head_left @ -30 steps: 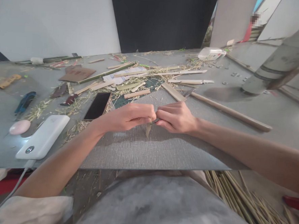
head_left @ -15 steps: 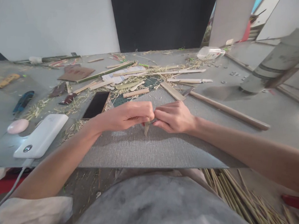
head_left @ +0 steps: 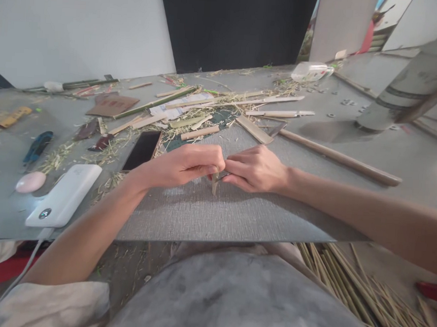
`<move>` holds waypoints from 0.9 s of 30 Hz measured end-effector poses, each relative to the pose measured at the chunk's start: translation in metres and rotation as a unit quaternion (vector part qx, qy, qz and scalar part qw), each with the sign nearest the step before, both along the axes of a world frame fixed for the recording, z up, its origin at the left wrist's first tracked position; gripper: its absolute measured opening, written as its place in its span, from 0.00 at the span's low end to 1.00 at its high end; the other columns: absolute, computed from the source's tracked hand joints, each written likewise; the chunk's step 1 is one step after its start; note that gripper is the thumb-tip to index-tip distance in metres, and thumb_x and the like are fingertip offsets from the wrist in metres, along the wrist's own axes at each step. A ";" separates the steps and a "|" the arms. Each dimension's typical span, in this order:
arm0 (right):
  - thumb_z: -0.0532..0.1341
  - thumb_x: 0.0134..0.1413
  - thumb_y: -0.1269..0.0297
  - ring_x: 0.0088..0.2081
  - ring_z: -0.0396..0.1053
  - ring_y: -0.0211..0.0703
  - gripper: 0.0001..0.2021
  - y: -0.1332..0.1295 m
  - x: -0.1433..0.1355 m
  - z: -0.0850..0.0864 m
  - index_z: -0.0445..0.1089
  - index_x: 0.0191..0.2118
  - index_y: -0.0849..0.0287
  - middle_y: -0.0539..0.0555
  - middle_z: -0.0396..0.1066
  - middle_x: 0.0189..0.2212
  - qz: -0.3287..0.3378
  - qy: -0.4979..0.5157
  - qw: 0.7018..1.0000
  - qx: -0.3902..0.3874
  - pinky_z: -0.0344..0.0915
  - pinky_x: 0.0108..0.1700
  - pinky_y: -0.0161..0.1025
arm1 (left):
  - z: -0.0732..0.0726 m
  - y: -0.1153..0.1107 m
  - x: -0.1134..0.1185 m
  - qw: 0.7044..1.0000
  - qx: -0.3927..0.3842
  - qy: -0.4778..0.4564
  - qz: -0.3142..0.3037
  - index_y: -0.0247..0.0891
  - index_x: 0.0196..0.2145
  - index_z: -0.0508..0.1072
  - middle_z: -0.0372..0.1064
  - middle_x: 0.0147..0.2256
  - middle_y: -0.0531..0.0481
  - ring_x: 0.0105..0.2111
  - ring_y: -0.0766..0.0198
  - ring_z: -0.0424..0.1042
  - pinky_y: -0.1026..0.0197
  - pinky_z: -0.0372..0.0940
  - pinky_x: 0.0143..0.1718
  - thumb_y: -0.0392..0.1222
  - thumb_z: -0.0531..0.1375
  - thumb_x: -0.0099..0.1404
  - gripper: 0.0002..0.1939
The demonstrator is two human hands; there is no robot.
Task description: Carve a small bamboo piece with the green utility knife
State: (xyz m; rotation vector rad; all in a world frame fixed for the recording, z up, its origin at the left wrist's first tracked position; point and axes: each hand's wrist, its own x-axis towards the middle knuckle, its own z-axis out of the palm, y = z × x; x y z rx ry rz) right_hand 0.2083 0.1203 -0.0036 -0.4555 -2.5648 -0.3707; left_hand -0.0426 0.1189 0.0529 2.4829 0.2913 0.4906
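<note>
Near the front of the table my left hand is closed in a pinch on a thin bamboo strip, whose pale end points down below the fingers. Touching it from the right, my right hand is wrapped round a small tool with a dark metallic tip, probably a knife. That tip lies against or right beside the strip. Most of the tool is hidden inside the fist. Beneath both hands lies a grey textured mat.
Beyond the hands are bamboo pieces, shavings and a flat bamboo slat. A phone, a white power bank and a blue cutter lie left. A wooden rod and a bamboo tube are right. Bamboo strips fill the lower right.
The view has shifted slightly, so table things appear a little higher and further right. Both hands stay together with the same grip; slightly more of the metallic tip shows.
</note>
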 end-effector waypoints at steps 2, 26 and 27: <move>0.42 0.78 0.48 0.23 0.58 0.36 0.26 0.000 0.000 0.000 0.69 0.38 0.59 0.49 0.67 0.27 -0.003 -0.005 1.000 -0.001 0.45 0.28 0.40 | 0.000 0.000 0.000 1.000 0.002 0.001 0.000 0.40 0.39 0.68 0.67 0.39 0.47 0.38 0.61 0.67 0.58 0.62 0.42 0.43 0.50 0.80 0.12; 0.42 0.78 0.48 0.23 0.56 0.36 0.26 0.001 -0.006 0.005 0.64 0.33 0.58 0.47 0.61 0.24 0.004 0.072 0.997 0.031 0.46 0.28 0.39 | 0.002 0.000 -0.003 1.000 -0.006 0.007 0.014 0.40 0.38 0.69 0.68 0.38 0.47 0.37 0.61 0.67 0.59 0.62 0.42 0.45 0.50 0.80 0.13; 0.42 0.78 0.48 0.23 0.56 0.36 0.26 0.001 -0.006 0.004 0.64 0.33 0.58 0.47 0.61 0.24 0.002 0.072 0.997 0.030 0.46 0.28 0.39 | 0.002 0.000 -0.003 1.000 -0.003 0.005 0.013 0.40 0.38 0.69 0.67 0.38 0.47 0.36 0.61 0.66 0.59 0.62 0.41 0.45 0.50 0.80 0.14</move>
